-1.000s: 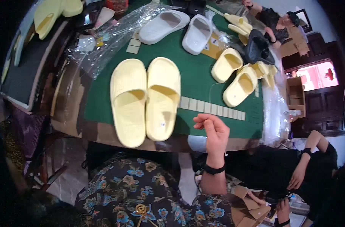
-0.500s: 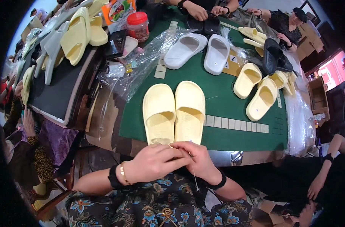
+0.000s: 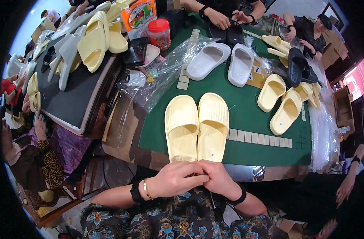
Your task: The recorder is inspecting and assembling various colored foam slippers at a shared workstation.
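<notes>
A pair of pale yellow slide slippers [image 3: 182, 111] lies side by side, toes away from me, on a green mat [image 3: 158, 139]. At their heel ends my left hand [image 3: 175, 178] and my right hand [image 3: 220, 179] meet, fingers pinched together. A thin pale string [image 3: 212, 199] hangs below my right hand. What the left fingertips pinch is hidden behind the knuckles. Whether the string runs to the slippers cannot be seen.
Beyond are white slides [image 3: 210, 60], more yellow slides [image 3: 272, 92], black slides [image 3: 297, 67] and crumpled clear plastic [image 3: 150, 87]. A row of tiles [image 3: 259, 138] lies right of the pair. Co-workers' hands [image 3: 218, 18] handle black slides opposite. A red-lidded jar [image 3: 159, 35] stands back left.
My hands have drawn closer together, with fingers more tightly closed. The whole view has shifted, so the table sits further right and lower. The yellow pair stays put on the mat.
</notes>
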{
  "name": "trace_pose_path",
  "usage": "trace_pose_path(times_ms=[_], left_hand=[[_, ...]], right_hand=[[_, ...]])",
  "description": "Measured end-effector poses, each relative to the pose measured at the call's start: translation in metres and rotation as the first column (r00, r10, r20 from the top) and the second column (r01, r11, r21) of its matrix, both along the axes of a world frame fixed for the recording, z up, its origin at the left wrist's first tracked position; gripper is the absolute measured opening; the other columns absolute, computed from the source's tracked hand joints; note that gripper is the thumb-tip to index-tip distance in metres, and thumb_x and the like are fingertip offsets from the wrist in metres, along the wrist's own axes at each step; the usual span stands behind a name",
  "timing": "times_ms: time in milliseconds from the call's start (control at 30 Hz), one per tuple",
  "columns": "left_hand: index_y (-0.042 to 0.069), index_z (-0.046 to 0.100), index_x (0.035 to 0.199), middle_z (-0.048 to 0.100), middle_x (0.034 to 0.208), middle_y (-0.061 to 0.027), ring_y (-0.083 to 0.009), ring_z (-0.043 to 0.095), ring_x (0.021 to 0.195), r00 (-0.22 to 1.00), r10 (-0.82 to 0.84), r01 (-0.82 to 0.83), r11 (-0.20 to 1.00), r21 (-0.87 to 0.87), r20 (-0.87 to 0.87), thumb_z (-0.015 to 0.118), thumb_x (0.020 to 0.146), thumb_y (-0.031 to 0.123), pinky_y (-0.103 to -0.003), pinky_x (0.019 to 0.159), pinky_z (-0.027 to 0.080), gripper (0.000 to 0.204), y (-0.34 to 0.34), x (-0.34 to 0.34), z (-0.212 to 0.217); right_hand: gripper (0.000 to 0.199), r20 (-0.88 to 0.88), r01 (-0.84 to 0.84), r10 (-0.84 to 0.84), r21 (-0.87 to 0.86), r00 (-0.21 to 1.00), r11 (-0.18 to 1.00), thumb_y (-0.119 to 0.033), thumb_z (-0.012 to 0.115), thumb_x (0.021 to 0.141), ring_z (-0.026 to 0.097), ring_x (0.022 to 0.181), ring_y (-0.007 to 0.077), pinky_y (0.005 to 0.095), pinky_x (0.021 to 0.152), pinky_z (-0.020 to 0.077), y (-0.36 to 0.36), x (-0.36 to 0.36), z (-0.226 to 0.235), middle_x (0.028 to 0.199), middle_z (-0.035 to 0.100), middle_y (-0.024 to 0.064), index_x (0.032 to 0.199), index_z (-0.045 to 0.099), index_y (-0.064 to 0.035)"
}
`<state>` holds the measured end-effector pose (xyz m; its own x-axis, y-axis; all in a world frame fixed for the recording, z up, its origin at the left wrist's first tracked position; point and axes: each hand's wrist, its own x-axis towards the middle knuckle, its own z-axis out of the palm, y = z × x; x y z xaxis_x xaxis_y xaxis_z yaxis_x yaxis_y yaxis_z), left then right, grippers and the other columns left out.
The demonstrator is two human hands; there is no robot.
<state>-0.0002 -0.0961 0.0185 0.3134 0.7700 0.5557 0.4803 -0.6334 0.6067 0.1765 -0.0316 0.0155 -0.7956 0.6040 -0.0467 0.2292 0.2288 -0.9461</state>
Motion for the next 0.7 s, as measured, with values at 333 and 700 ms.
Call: trace_pose_path(times_ms=[333,700], left_hand=[[0.008,0.067,0.093,0.064,0.091,-0.0065,-0.0250,0.064,0.079,0.984,-0.106,0.126,0.982,-0.142,0.145,0.072,0.077,0.006,-0.035,0.068,0.053,0.017,0.001,-0.004,0.010],[-0.002,0.054,0.095,0.064,0.078,-0.0052,-0.0074,0.061,0.067,0.571,0.638,-0.093,0.675,-0.731,0.517,0.065,0.087,0.001,-0.021,0.058,0.048,0.014,-0.007,-0.036,-0.001]], right_hand=[[0.026,0.022,0.039,-0.042,0.116,0.999,0.992,-0.004,0.065,0.082,0.067,0.083,0.0322,0.0372,0.072,0.0532,-0.001,0.003,-0.003,0.091,0.068,0.0154,0.108,0.064,-0.0036],[0.014,0.093,0.153,-0.246,0.559,0.965,0.815,-0.008,0.067,0.082,0.064,0.074,0.0322,0.0408,0.064,0.0511,0.007,0.033,0.001,0.082,0.066,0.0135,0.095,0.065,-0.0043]])
